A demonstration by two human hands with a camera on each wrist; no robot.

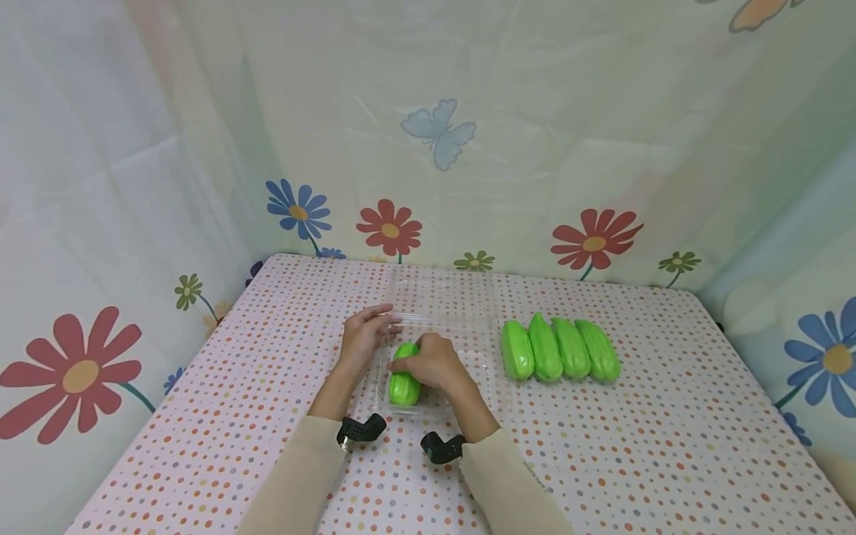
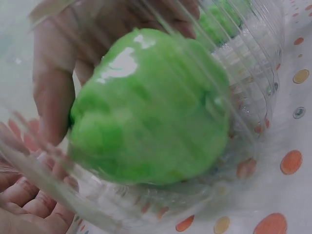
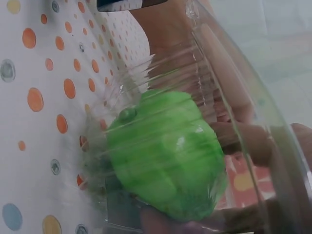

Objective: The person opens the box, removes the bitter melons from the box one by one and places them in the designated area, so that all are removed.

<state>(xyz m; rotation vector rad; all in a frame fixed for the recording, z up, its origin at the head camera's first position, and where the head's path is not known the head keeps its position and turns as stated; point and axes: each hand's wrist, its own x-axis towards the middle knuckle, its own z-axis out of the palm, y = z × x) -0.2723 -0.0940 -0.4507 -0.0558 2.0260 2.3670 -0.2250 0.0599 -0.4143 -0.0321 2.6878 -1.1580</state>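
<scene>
A clear plastic clamshell box (image 1: 498, 386) lies in the middle of the table, its lid (image 1: 441, 286) folded back toward the far side. My right hand (image 1: 438, 362) reaches into the box and grips a glossy green gourd (image 1: 404, 390), thumb on one side and fingers on the other. The gourd (image 2: 151, 107) lies lengthwise along the box's left side; its rounded end (image 3: 165, 151) shows through the clear wall in the right wrist view. At the left rim, my left hand (image 1: 363, 340) rests with its fingers loosely extended beside the box, holding nothing.
Several more green gourds (image 1: 545, 349) lie side by side in a row to the right of the box. Polka-dot cloth (image 1: 669, 446) covers the table. A flower-patterned curtain (image 1: 508, 186) hangs behind and at both sides.
</scene>
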